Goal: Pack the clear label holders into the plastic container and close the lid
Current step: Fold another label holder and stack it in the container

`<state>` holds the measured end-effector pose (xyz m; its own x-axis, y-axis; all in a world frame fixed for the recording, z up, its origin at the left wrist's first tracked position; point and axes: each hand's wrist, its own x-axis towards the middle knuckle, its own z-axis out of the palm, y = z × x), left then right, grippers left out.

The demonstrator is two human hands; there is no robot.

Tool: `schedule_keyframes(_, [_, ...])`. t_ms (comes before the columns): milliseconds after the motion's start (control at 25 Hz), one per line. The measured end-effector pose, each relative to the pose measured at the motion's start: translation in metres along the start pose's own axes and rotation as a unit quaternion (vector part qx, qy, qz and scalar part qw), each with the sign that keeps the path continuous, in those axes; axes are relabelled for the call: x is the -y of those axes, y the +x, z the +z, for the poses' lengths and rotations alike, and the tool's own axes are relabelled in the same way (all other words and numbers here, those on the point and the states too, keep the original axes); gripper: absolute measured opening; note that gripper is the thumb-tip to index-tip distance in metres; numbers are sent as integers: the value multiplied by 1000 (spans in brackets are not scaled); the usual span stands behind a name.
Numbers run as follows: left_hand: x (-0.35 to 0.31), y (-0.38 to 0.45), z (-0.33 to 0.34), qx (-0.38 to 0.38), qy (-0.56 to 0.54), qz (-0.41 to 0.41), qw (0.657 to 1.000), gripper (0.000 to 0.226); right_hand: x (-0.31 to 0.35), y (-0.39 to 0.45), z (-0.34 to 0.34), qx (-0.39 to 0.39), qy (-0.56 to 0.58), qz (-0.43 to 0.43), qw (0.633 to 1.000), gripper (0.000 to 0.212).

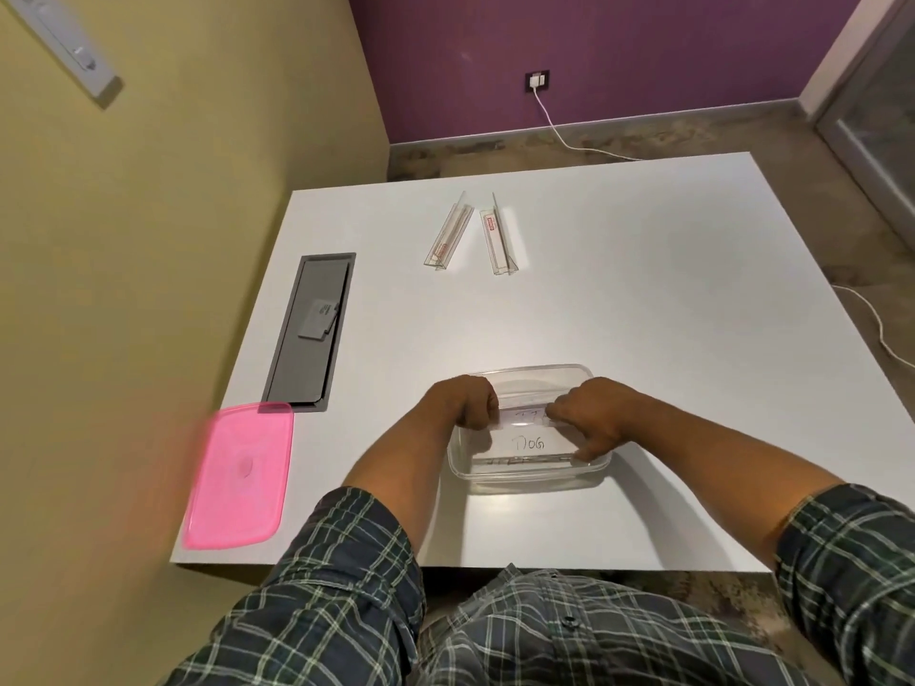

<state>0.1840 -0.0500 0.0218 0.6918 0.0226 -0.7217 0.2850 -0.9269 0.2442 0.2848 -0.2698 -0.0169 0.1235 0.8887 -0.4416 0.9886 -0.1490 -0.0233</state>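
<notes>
- Left hand (470, 403) and right hand (586, 418) were pinched closed on one clear label holder (524, 422) inside the plastic container (584, 475).
- Pink lid (237, 477) lay well apart.

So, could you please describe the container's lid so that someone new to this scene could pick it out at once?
Start at the white table and go to its near-left corner, below the grey recessed panel. The lid lies flat there, slightly overhanging the edge. It is the only pink thing; the container and the label holders are clear.
</notes>
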Motion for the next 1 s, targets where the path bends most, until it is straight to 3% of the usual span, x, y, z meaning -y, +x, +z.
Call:
schedule_keyframes(120, [-1, 1, 9, -58, 90, -14, 994, 25, 6, 4, 7, 28, -13, 7, 1000, 58])
schedule_keyframes(240, [4, 5, 9, -20, 91, -18, 996, 11, 8, 10, 11, 43, -18, 7, 999, 56])
schedule_keyframes(360, [9, 6, 6, -10, 61, -9, 998, 18, 5, 14, 5, 68, 1, 19, 998, 45])
schedule_keyframes(560, [2, 3, 7, -48, 135, 11, 990, 23, -2, 19, -5, 101, 19, 20, 995, 49])
schedule_keyframes(800, [-9, 4, 4, -10, 175, 9, 984, 17, 4, 24, -10, 122, -10, -4, 992, 50])
schedule_keyframes(920, [-9, 5, -6, 11, 111, 1, 994, 18, 3, 22, -17, 84, -20, -18, 996, 61])
schedule_keyframes(1000, [-9, 5, -19, -21, 56, -10, 998, 17, -1, 19, -21, 22, 33, 9, 999, 73])
